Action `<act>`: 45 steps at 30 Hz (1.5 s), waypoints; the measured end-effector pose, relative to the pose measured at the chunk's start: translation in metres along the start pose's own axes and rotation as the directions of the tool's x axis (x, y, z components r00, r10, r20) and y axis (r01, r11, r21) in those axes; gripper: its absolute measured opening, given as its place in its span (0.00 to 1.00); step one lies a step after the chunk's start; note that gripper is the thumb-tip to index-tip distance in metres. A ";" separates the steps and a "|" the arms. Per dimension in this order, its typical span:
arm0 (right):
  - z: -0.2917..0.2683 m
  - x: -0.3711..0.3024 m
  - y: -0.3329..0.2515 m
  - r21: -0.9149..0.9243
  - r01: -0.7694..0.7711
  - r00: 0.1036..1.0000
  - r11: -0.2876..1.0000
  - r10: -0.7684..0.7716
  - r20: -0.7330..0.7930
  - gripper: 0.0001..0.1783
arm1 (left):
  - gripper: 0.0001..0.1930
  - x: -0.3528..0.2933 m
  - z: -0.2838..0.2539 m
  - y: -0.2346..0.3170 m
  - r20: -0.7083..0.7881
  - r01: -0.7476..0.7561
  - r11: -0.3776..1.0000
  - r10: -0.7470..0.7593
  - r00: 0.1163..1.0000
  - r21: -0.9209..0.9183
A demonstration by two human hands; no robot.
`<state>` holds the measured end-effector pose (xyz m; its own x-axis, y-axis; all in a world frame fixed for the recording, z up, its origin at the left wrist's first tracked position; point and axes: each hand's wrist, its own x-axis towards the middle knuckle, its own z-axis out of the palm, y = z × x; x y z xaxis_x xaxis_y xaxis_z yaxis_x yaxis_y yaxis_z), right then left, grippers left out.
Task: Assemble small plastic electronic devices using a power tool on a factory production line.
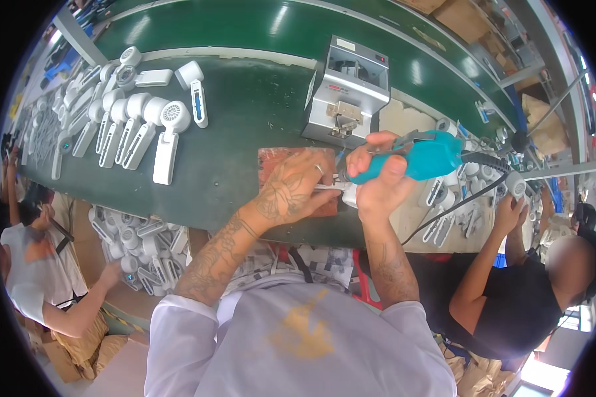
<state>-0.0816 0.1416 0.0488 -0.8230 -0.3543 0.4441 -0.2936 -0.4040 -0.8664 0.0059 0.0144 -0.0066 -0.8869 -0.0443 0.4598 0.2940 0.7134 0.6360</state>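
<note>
While the right hand [377, 182] is wrapped tight around the grip of a teal electric screwdriver [417, 159], the left hand [295, 188] lies just to the left of it, fingers drawn together and pinching a small white plastic part [341, 192] that rests at the near edge of a brown work block [278, 162]. The screwdriver's tip is hidden behind the fingers, so whether it touches the part cannot be told. A black cable [457, 205] runs from the rear of the screwdriver down to the right.

Directly behind the brown block stands a grey metal screw feeder box [347, 92], close enough to crowd the space above the hands. Well to the left of the block, on the dark green table [245, 112], rows of white handheld fan bodies [136, 122] lie side by side. Below that table edge, left of the person's left forearm, a bin [139, 248] is full of more white fan parts. Right of the block, beyond the screwdriver, more white parts [453, 205] are piled on a pale surface. A second person in black [510, 291] works at the right, their hand at those parts; a third person in a white shirt [40, 264] sits at the left, one hand reaching toward the bin. Behind the feeder box runs a green conveyor belt [278, 26].
</note>
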 end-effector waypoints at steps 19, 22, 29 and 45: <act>-0.009 -0.002 0.006 0.121 -0.017 0.998 0.993 0.011 0.055 0.37 | 0.13 0.005 -0.009 -0.006 0.109 -0.049 0.985 0.068 0.992 -0.167; -0.010 -0.004 0.007 0.127 -0.013 0.998 0.992 0.006 0.057 0.36 | 0.13 0.004 -0.009 -0.003 0.078 -0.114 0.986 0.123 0.989 -0.120; -0.008 -0.006 0.000 0.026 -0.038 0.998 0.999 0.037 0.049 0.41 | 0.14 -0.002 -0.006 0.002 0.055 -0.033 0.999 0.032 0.998 0.011; -0.004 0.021 0.005 0.087 0.049 0.999 0.995 -0.049 0.006 0.37 | 0.14 0.006 -0.004 -0.005 -0.039 -0.056 0.998 0.057 0.998 0.030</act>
<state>-0.1024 0.1351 0.0527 -0.8044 -0.3392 0.4877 -0.2897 -0.4927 -0.8206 0.0003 0.0075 -0.0039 -0.8542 -0.0309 0.5189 0.3322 0.7353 0.5907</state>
